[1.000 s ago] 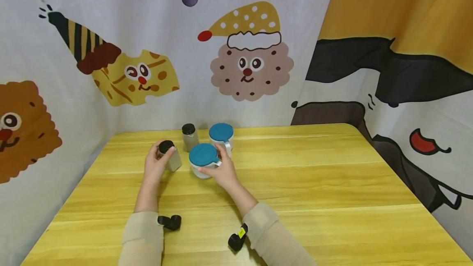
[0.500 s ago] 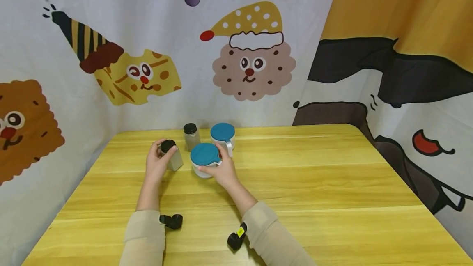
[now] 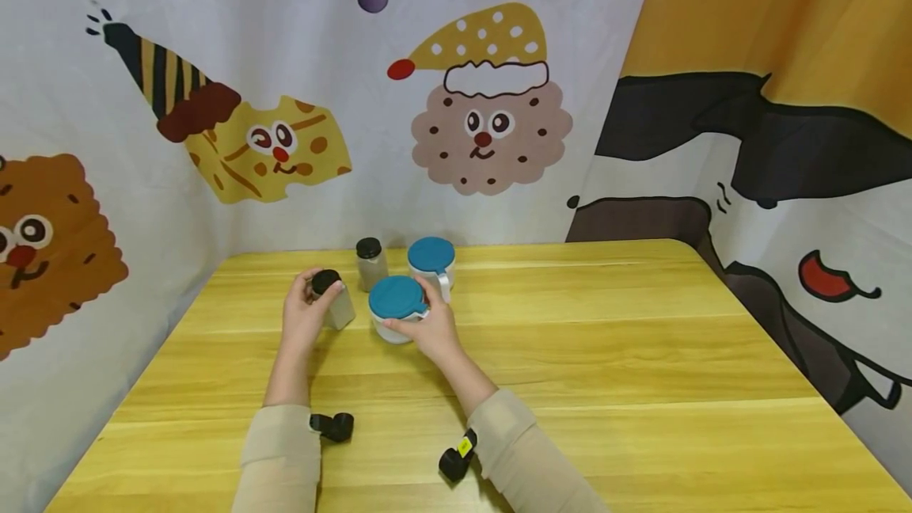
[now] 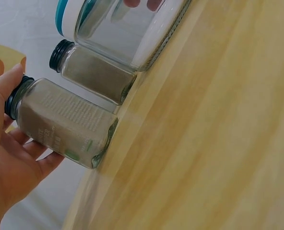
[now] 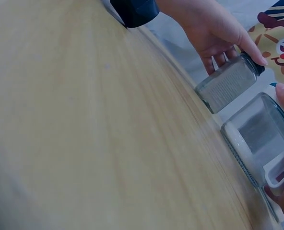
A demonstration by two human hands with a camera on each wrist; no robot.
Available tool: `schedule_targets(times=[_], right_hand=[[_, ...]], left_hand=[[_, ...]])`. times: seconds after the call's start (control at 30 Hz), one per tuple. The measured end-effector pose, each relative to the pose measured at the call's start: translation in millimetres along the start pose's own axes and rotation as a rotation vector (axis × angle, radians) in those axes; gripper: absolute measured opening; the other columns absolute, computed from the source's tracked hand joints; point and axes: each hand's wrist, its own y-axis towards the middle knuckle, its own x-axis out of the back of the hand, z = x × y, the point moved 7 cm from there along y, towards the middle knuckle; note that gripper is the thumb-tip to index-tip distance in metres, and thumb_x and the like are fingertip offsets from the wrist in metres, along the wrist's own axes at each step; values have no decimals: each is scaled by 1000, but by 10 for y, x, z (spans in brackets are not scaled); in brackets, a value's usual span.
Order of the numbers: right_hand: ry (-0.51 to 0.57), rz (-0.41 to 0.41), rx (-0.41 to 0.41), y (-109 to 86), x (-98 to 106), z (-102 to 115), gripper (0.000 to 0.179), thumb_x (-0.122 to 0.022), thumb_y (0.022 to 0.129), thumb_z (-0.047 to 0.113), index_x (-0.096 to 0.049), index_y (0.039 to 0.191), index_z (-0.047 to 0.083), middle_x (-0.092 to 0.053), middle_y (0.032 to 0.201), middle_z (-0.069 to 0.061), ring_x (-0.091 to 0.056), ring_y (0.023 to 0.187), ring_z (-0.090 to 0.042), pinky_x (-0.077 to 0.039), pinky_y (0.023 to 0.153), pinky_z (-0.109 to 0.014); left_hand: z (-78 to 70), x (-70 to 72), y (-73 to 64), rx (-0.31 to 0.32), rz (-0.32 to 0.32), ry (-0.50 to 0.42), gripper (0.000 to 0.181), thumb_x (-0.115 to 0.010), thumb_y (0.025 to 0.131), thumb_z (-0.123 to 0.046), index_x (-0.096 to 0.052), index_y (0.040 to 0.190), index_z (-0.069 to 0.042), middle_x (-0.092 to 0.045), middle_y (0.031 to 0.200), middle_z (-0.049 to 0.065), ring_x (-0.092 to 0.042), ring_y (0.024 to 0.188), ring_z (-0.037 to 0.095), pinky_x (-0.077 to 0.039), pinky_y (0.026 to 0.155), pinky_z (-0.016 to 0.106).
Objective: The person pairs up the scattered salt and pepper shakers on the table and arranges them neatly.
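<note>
My left hand (image 3: 302, 319) grips a square glass spice jar (image 3: 341, 310) with a black screw lid, thumb near the lid. In the left wrist view this jar (image 4: 65, 122) holds greyish powder, bears printed text, and its base meets the table. To its right, my right hand (image 3: 436, 331) holds a clear glass canister (image 3: 396, 298) with a blue lid by its white handle side. The right wrist view shows the canister's glass wall (image 5: 254, 136), with part of the hand cut off by the frame edge.
A second black-lidded spice jar (image 3: 372, 269) and a second blue-lidded canister (image 3: 431, 255) stand close behind, at the far edge of the wooden table (image 3: 606, 355). A printed cloth curtain (image 3: 484, 220) hangs behind the table.
Everything has shifted slightly rightward in the head view, the curtain included. Both hands keep the same hold on the spice jar and the canister.
</note>
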Motion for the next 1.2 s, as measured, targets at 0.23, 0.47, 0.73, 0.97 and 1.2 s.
schedule_targets(times=[0.23,0.47,0.73,0.97,1.2], right_hand=[[-2,-21,17,-1,23,4,88,-89,68,27,-44,143,18,-50,134,-8,-49,118,-26,-44,93,-42],[-9,-36,42,-6,35,14,86,-89,68,26,-46,141,15,-54,129,-7,-51,114,-25,-45,91,-41],[11,-47,56,-20,41,21,85,-90,67,23,-47,140,11,-54,128,-8,-50,116,-24,-44,93,-42],[39,-72,63,-26,55,42,83,-91,65,18,-49,136,11,-56,124,-7,-50,114,-24,-43,94,-42],[54,-77,73,-39,61,77,81,-91,65,17,-50,135,10,-56,123,-7,-51,114,-25,-42,94,-43]], left_hand=[[-10,-13,-2,-9,2,-4,56,-67,92,-30,-45,135,-4,-54,125,18,-49,111,24,-37,96,38],[-17,-24,-1,8,13,-13,53,-65,93,-26,-43,136,-2,-52,129,19,-47,116,28,-35,100,41],[0,-23,17,12,22,-27,54,-64,94,-22,-42,138,-2,-51,131,20,-46,119,28,-32,102,40],[-38,-14,-4,-12,7,-13,53,-65,93,-23,-43,135,0,-52,128,20,-47,117,27,-33,102,39],[-76,-8,-24,-26,-1,-8,52,-65,93,-22,-44,135,1,-51,128,20,-46,115,25,-32,102,40]])
